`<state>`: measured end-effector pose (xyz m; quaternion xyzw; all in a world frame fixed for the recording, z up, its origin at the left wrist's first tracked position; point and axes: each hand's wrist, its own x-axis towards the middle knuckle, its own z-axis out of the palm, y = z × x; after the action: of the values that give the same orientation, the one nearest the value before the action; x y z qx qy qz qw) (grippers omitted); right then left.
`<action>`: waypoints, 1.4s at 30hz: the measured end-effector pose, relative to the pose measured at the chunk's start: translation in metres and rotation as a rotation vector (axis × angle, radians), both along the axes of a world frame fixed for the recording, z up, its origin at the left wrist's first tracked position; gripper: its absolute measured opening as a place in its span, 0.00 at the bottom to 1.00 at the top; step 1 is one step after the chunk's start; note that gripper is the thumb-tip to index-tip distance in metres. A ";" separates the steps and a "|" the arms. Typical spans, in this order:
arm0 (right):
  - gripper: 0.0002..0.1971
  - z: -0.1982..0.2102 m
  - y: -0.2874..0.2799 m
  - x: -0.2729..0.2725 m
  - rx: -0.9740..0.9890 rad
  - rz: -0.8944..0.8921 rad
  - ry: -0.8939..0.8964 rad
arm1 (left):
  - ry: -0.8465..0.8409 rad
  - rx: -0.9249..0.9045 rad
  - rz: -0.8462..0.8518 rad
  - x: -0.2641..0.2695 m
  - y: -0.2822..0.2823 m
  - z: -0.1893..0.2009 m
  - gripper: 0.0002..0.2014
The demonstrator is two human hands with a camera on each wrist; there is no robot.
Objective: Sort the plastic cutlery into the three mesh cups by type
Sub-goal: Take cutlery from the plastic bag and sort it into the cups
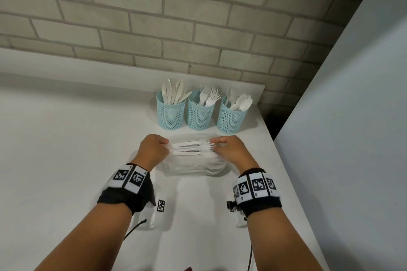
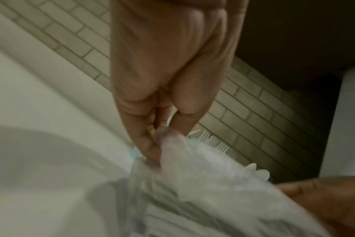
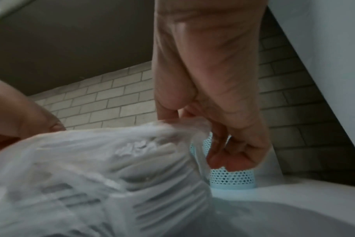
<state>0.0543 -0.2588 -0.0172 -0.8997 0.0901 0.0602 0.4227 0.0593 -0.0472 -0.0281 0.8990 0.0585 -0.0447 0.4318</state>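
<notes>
Left hand [image 1: 153, 149] and right hand [image 1: 229, 148] each pinch the clear cutlery bag [image 1: 193, 165] in a closed grip, likely pulling it open on the surface [image 1: 66, 138]

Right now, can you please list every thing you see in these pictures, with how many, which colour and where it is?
mesh cups: three, light blue, in a row at the back of the counter near the wall.
knives: several, white, upright in the left cup.
forks: several, white, upright in the middle cup.
spoons: several, white, upright in the right cup.
plastic bag: one, clear, on the counter before the cups, with white cutlery inside.
counter: one, white.
brick wall: one, grey-white, behind the counter.
left hand: pinches the bag's left edge.
right hand: pinches the bag's right edge.
</notes>
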 end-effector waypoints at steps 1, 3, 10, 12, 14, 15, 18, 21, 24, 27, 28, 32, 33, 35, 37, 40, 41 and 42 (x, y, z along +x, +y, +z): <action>0.17 0.001 -0.001 -0.002 0.043 0.035 0.025 | 0.008 0.063 -0.016 -0.001 0.000 0.001 0.18; 0.24 0.007 -0.001 -0.007 0.096 0.093 0.061 | -0.025 0.264 -0.025 -0.007 -0.005 0.009 0.24; 0.31 0.026 0.001 -0.015 -0.020 0.156 0.051 | -0.290 0.305 -0.391 0.001 -0.045 0.023 0.14; 0.31 0.026 0.000 -0.016 -0.052 0.150 0.041 | -0.230 0.398 -0.442 0.007 -0.055 0.020 0.15; 0.31 0.025 0.000 -0.016 -0.080 0.140 0.044 | -0.145 0.497 -0.519 0.011 -0.061 0.016 0.14; 0.30 0.024 -0.001 -0.016 -0.087 0.136 0.051 | -0.094 0.526 -0.556 0.014 -0.061 0.015 0.14; 0.29 0.019 0.000 -0.016 -0.097 0.112 0.075 | 0.025 0.612 -0.650 0.020 -0.060 0.020 0.18; 0.28 0.016 0.004 -0.017 -0.084 0.090 0.097 | 0.127 0.701 -0.734 0.025 -0.060 0.032 0.21; 0.28 0.014 0.009 -0.016 -0.060 0.065 0.091 | 0.253 0.764 -0.768 0.029 -0.058 0.038 0.32; 0.29 0.015 0.009 -0.017 -0.004 0.018 0.090 | 0.269 0.870 -0.751 0.031 -0.053 0.031 0.40; 0.29 0.015 0.007 -0.017 0.009 0.007 0.090 | 0.197 0.910 -0.734 0.029 -0.053 0.030 0.39; 0.30 0.012 0.003 -0.016 0.064 -0.047 0.102 | -0.111 0.883 -0.680 0.017 -0.059 0.021 0.28; 0.30 0.011 0.003 -0.015 0.082 -0.059 0.105 | -0.134 0.863 -0.687 0.016 -0.060 0.020 0.27; 0.31 0.009 0.002 -0.015 0.107 -0.083 0.099 | -0.147 0.852 -0.706 0.015 -0.059 0.018 0.26; 0.31 0.007 0.003 -0.015 0.121 -0.102 0.089 | -0.134 0.860 -0.730 0.015 -0.057 0.015 0.25; 0.31 0.006 0.004 -0.014 0.134 -0.113 0.077 | -0.055 0.828 -0.754 0.017 -0.054 0.013 0.24; 0.31 0.006 0.004 -0.015 0.139 -0.118 0.076 | -0.051 0.834 -0.756 0.018 -0.054 0.012 0.24; 0.31 0.005 0.004 -0.014 0.149 -0.122 0.076 | -0.066 0.857 -0.749 0.018 -0.054 0.012 0.24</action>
<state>0.0401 -0.2548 -0.0119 -0.8558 0.1561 0.0747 0.4876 0.0778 -0.1016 -0.0157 0.9541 -0.2648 -0.1391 -0.0155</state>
